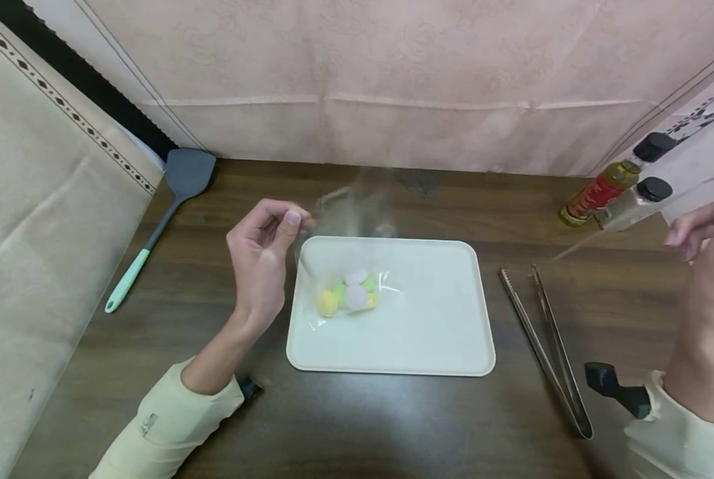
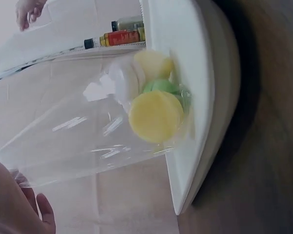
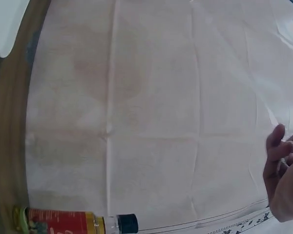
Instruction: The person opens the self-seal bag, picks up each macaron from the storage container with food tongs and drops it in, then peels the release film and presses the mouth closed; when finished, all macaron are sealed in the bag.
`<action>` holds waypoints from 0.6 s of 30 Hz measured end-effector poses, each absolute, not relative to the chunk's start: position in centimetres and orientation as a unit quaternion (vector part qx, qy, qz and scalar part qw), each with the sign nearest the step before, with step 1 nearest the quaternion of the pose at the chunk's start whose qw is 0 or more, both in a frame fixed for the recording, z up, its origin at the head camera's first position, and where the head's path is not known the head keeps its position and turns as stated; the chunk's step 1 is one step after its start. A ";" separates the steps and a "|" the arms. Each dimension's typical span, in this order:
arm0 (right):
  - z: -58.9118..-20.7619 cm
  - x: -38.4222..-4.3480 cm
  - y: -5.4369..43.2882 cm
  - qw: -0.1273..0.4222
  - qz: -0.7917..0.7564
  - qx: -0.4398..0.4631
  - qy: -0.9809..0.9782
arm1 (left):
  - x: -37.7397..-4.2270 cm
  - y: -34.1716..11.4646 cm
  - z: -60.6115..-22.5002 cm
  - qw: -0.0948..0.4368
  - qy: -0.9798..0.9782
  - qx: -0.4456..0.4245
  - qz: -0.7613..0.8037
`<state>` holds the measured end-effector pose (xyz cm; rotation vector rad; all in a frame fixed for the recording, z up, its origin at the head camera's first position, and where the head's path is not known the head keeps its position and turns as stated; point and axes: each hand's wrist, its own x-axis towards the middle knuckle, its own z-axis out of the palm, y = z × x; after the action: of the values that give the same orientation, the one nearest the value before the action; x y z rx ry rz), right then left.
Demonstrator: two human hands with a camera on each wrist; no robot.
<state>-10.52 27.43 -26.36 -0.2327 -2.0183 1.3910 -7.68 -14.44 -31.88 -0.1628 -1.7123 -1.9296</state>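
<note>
My left hand (image 1: 263, 256) pinches the upper edge of a clear plastic bag (image 2: 90, 139) between thumb and fingers, left of the white tray (image 1: 431, 313). Low in the bag are several rounded pieces, among them a yellow one (image 2: 156, 117), a green one (image 2: 160, 87) and a pale lavender one (image 1: 357, 297). This filled end hangs over the tray's left half; whether it touches the tray I cannot tell. Off to the right, my raised right hand (image 1: 713, 246) pinches a thin clear plastic strip (image 1: 608, 229) that trails down to the left.
Metal tongs (image 1: 553, 359) lie right of the tray. Behind them are a red-labelled oil bottle (image 1: 599, 193) and a clear bottle (image 1: 626, 209), both with black caps. A grey spatula (image 1: 189, 174) with a mint handle lies at left. Pale cloth (image 1: 392, 60) covers the back.
</note>
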 end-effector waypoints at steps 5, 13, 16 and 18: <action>-27.6 -11.5 26.7 0.326 0.594 0.045 -0.734 | -7.6 -14.2 -32.0 0.270 -0.645 -0.061 -0.712; -29.6 -13.1 26.0 0.314 0.500 0.136 -0.795 | -7.6 -14.2 -32.0 0.266 -0.645 -0.063 -0.714; -30.2 -14.1 25.9 0.313 0.507 0.145 -0.790 | -7.6 -14.2 -32.0 0.266 -0.645 -0.065 -0.713; -30.6 -14.7 25.8 0.310 0.499 0.152 -0.795 | -7.6 -14.2 -32.0 0.263 -0.646 -0.065 -0.713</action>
<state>-14.70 25.79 -30.55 0.4019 -2.1007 1.3177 -7.65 -14.22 -32.05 -0.1763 -1.7478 -1.9296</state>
